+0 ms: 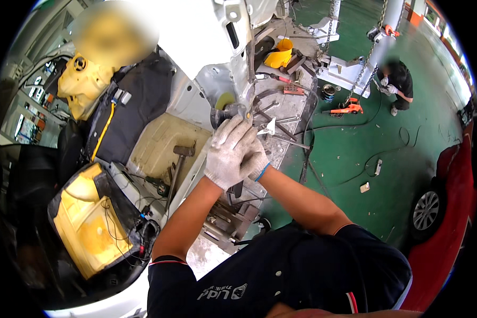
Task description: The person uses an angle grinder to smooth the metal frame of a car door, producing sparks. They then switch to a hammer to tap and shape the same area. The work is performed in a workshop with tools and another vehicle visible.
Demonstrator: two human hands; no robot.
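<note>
Green workshop floor [350, 169] lies right of a white car body [188, 37]; gloved left hand [226, 153] and right hand [255, 159] share a snug grip around a grinder [231, 112], its yellowish disc [225, 99] beside a silvery panel [215, 77]

The left hand [227, 153] and right hand [256, 160] meet on a grinder [229, 113], with a hammer [184, 151] lying in the floor pan [156, 135] to their left, a seat cushion [93, 228] farther left, tools [272, 106] on a platform [297, 108] to the right, and a crouching person [399, 79] beside a post [377, 58] beyond.
</note>
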